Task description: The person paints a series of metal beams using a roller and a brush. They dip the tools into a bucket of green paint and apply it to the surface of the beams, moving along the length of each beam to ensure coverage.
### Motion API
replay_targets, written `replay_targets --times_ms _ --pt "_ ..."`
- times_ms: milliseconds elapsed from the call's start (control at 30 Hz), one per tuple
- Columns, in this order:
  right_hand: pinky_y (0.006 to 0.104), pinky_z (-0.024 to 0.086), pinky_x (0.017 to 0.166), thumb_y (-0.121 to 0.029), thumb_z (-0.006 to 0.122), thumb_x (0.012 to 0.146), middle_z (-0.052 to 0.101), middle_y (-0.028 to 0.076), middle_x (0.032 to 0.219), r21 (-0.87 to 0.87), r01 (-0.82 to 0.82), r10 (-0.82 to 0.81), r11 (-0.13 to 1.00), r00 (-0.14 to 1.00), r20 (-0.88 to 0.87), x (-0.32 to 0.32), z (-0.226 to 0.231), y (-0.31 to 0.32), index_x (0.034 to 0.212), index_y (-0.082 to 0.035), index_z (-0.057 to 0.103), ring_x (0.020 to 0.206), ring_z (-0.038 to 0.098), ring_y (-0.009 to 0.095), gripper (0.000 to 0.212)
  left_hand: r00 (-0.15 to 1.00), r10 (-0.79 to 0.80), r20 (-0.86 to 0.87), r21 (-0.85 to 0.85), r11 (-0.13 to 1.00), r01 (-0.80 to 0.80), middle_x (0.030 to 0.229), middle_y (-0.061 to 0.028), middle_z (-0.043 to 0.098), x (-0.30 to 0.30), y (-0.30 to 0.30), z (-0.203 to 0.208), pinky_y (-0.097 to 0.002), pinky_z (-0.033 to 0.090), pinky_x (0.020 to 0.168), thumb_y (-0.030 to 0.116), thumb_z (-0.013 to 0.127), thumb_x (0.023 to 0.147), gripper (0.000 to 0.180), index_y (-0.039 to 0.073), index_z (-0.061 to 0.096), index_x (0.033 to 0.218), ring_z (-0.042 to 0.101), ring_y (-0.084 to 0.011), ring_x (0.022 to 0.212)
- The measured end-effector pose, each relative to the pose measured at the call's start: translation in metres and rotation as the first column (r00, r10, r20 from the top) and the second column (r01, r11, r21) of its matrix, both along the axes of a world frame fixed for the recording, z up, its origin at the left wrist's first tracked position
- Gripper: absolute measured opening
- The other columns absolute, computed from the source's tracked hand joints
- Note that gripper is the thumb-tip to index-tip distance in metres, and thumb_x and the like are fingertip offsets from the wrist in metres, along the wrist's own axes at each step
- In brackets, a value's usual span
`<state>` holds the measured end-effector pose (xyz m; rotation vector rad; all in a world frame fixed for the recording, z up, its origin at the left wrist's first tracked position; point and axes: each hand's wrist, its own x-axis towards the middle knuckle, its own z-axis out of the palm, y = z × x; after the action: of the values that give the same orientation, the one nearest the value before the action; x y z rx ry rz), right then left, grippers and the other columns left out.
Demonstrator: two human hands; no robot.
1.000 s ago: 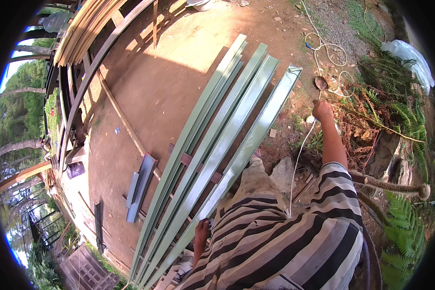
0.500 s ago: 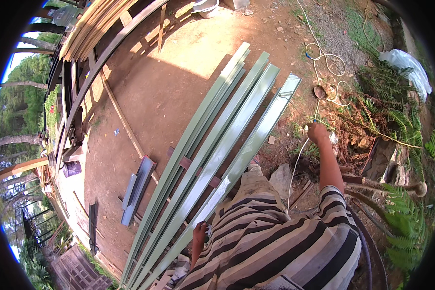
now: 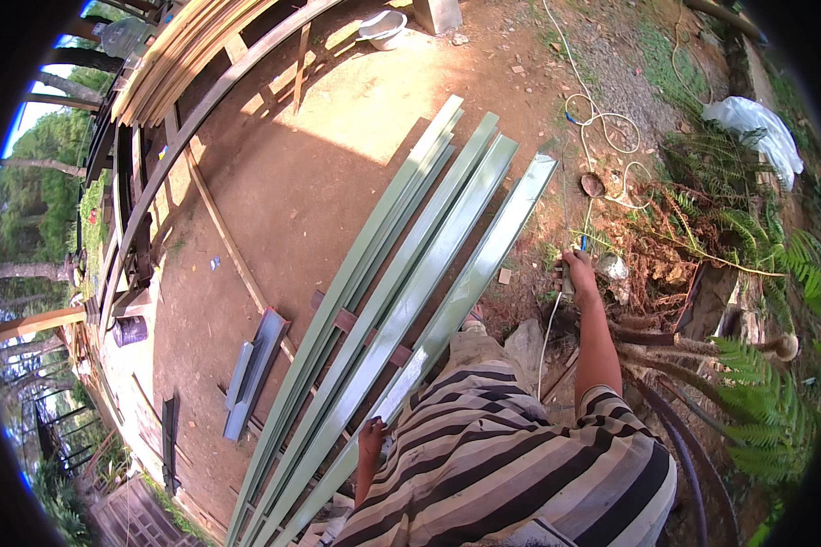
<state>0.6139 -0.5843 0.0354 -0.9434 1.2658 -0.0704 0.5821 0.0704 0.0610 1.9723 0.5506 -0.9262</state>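
My right hand (image 3: 578, 273) is out over the ground on the right, its fingers closed around a white cord (image 3: 544, 351) at a pale, thicker part. A blue piece (image 3: 583, 242) sits on the cord just beyond the fingers. Low beside the nearest of several long pale-green metal channels (image 3: 494, 251) is my left hand (image 3: 372, 438). Its fingers are curled, and what they hold, if anything, is too small to make out. The channels lie side by side, raised on reddish-brown crosspieces (image 3: 346, 319).
More cord (image 3: 622, 146) loops on the ground ahead. Ferns (image 3: 748, 406) and a white plastic sheet (image 3: 759, 132) are at the right. Short grey metal pieces (image 3: 255, 369) lie left of the channels. Stacked timber (image 3: 187, 59) and a white bucket (image 3: 382, 30) stand farther off.
My right hand has moved slightly left and closer to me with the cord. The view has shifted a little. My left hand stays beside the channels.
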Motion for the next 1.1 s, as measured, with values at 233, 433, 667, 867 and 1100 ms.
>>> replay_targets --times_ms 233,433,667,867,1100 --pt "0.0459 0.050 0.087 -0.018 0.050 0.087 0.064 0.033 0.105 -0.600 -0.345 0.102 0.722 0.910 -0.401 0.057 -0.064 -0.044 0.136 -0.004 0.052 0.100 0.065 0.042 0.051 0.998 0.038 -0.040 0.080 0.996 -0.034 0.099 -0.0106 0.070 0.021 -0.016 0.033 -0.0295 0.050 0.066 0.031 0.057 0.097 0.038 0.002 0.061 0.121 0.065 -0.0162 0.081" --pt "0.0440 0.052 0.079 -0.018 0.049 0.085 0.067 0.025 0.094 -0.469 -0.464 0.236 0.751 0.852 -0.467 0.093 -0.050 -0.098 0.131 -0.005 0.058 0.088 0.066 0.038 0.048 0.998 -0.020 -0.060 0.110 0.994 0.026 0.102 -0.0105 0.069 -0.001 -0.001 0.039 -0.0298 0.050 0.067 0.032 0.059 0.096 0.040 0.003 0.060 0.123 0.065 -0.0176 0.085" --pt "0.0426 0.055 0.076 -0.018 0.049 0.081 0.069 0.023 0.083 -0.548 -0.710 0.289 0.442 0.691 -0.662 0.068 -0.088 -0.131 0.128 -0.004 0.059 0.078 0.070 0.034 0.050 0.998 -0.016 -0.064 0.083 0.996 0.021 0.103 -0.0112 0.069 -0.003 -0.022 0.044 -0.0299 0.050 0.070 0.034 0.059 0.096 0.042 0.002 0.060 0.122 0.066 -0.0187 0.089" --pt "0.0446 0.053 0.078 -0.017 0.049 0.082 0.070 0.024 0.089 -0.364 -0.668 0.361 0.649 0.692 -0.625 0.089 -0.020 -0.107 0.120 -0.005 0.063 0.086 0.069 0.037 0.042 0.997 0.026 -0.074 0.048 0.999 -0.022 0.100 -0.0098 0.070 0.007 -0.023 0.027 -0.0286 0.049 0.069 0.032 0.060 0.096 0.041 0.004 0.059 0.125 0.066 -0.0174 0.087" --pt "0.0438 0.053 0.064 -0.015 0.048 0.083 0.068 0.022 0.080 -0.453 -0.696 0.395 0.557 0.702 -0.593 0.065 -0.085 -0.140 0.117 -0.003 0.062 0.070 0.068 0.033 0.039 0.993 0.082 -0.081 0.056 0.995 -0.078 0.104 -0.0104 0.069 0.021 -0.022 0.025 -0.0312 0.049 0.070 0.032 0.059 0.096 0.040 0.005 0.060 0.126 0.066 -0.0181 0.088"
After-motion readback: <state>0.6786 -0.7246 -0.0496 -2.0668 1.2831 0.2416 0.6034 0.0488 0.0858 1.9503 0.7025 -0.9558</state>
